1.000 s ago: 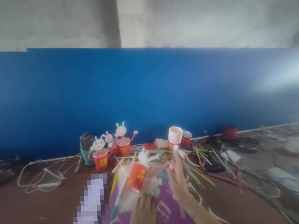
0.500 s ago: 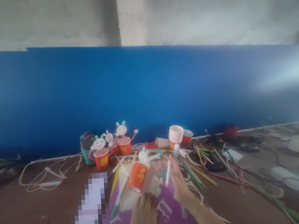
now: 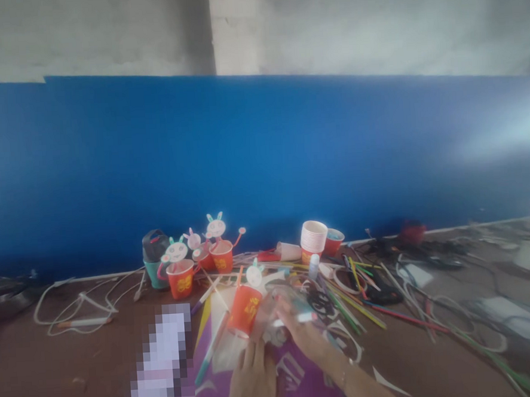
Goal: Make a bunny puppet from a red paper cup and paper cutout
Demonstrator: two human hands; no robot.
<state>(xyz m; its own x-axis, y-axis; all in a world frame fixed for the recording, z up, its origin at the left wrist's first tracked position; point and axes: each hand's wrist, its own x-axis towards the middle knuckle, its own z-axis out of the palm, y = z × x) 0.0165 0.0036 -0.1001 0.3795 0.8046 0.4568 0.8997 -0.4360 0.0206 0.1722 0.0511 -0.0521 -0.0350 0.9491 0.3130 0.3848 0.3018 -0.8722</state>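
Observation:
My left hand (image 3: pixel 254 373) lies on the purple sheet (image 3: pixel 310 396), its fingers reaching up to the base of a red paper cup (image 3: pixel 245 310) that leans on its side with a white rabbit head (image 3: pixel 254 275) at its top. My right hand (image 3: pixel 302 334) holds a white marker (image 3: pixel 299 319) with a reddish end, lying nearly level; the fingers are blurred. Small paper pieces lie under and between the hands. A teal-tipped marker (image 3: pixel 211 351) rests left of the cup.
Rabbit cups (image 3: pixel 181 280) and a teal container (image 3: pixel 156 274) stand at the back left. Stacked white cups (image 3: pixel 313 237), a glue stick (image 3: pixel 313 266) and coloured sticks (image 3: pixel 361 308) are at the right. White cable (image 3: pixel 81 308) lies far left.
My right hand has moved left and lower, towards the cup. The marker in it has turned from upright to nearly level. My left hand has barely moved.

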